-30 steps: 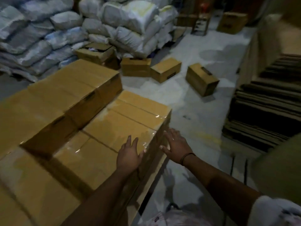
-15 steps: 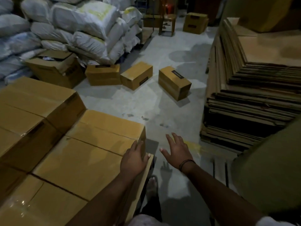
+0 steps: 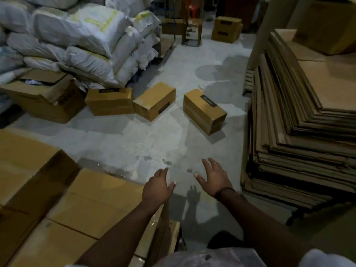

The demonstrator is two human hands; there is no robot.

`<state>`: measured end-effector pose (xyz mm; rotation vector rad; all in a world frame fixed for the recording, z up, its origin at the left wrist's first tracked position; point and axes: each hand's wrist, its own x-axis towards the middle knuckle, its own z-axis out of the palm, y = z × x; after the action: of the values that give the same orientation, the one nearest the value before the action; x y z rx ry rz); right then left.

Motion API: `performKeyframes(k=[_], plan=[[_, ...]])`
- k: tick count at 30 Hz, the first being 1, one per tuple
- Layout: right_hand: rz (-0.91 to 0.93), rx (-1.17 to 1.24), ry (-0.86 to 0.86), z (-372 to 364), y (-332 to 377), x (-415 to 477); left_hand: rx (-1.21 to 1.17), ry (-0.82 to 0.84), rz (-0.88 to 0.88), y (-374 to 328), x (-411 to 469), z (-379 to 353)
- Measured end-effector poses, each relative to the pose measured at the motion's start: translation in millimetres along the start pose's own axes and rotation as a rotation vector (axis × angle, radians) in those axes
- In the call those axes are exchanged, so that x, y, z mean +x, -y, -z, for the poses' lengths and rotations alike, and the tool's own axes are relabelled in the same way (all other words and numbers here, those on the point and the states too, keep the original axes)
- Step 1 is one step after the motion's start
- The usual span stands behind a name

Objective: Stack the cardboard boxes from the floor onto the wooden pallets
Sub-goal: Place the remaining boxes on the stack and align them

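Observation:
Sealed cardboard boxes [image 3: 90, 205] are stacked at the lower left, on a wooden pallet whose edge [image 3: 175, 234] shows below them. My left hand [image 3: 157, 187] hovers open at the stack's right corner, holding nothing. My right hand [image 3: 214, 177] is open over the bare floor, fingers spread, a dark band on its wrist. Three small boxes lie on the floor ahead: one at the left [image 3: 110, 101], one in the middle [image 3: 154, 101] and a tilted one at the right [image 3: 205, 110].
A larger open box [image 3: 42, 97] sits left of the small ones. White sacks [image 3: 81, 37] are piled at the back left. Flattened cardboard sheets [image 3: 300, 120] stand stacked on the right. More boxes [image 3: 226, 28] and a wooden stool [image 3: 192, 29] are far back.
Both hands have come off the stacked box and now hang open in the air. My view has swung right and forward toward the boxes on the floor.

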<state>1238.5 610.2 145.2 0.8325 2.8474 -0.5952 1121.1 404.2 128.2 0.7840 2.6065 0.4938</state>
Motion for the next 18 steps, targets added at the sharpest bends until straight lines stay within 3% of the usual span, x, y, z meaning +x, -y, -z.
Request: performKeyframes(k=[10,18], plan=[[-0.036,0.131,-0.067,40,-47,181,-0.026,0.022,-0.017,-46,184,12],[-0.004,0.123,-0.004,108,-114,356,-0.032,-0.001,0.039,-135,361,30]])
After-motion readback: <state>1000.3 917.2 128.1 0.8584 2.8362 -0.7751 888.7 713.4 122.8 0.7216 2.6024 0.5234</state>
